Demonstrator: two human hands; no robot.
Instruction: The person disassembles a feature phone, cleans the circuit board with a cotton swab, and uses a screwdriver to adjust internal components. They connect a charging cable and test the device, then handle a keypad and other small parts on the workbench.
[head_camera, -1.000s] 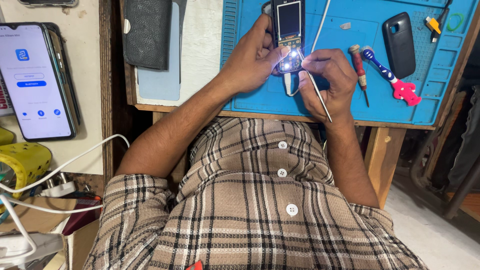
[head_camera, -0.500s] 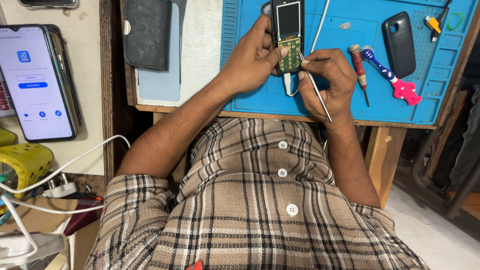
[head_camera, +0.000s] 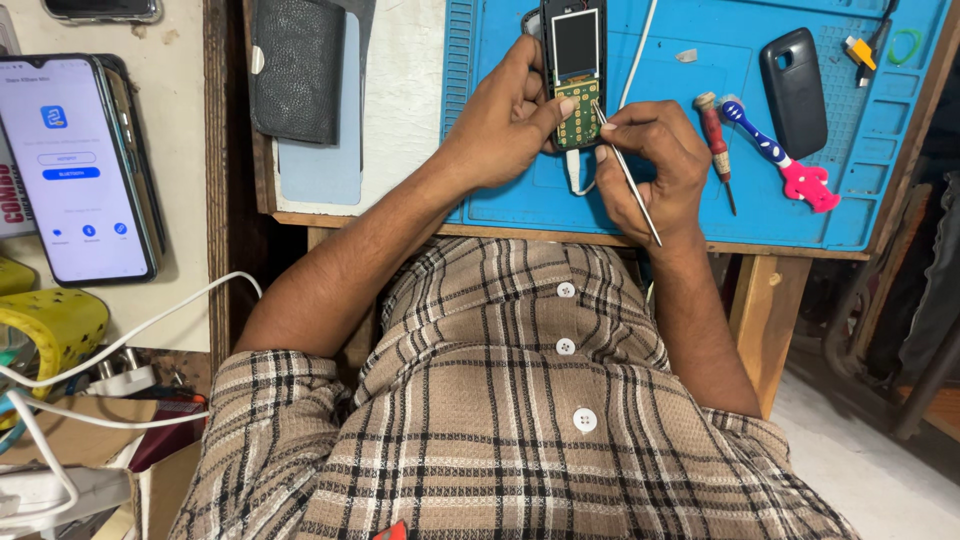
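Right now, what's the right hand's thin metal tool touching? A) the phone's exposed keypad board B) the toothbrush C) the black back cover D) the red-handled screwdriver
A: the right hand holds the thin tool with its tip on the green keypad board of the phone, which the left hand steadies.

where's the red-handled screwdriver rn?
Head view, right of centre: the small red-handled screwdriver lies on the blue work mat, between the right hand and the blue-and-pink toothbrush.
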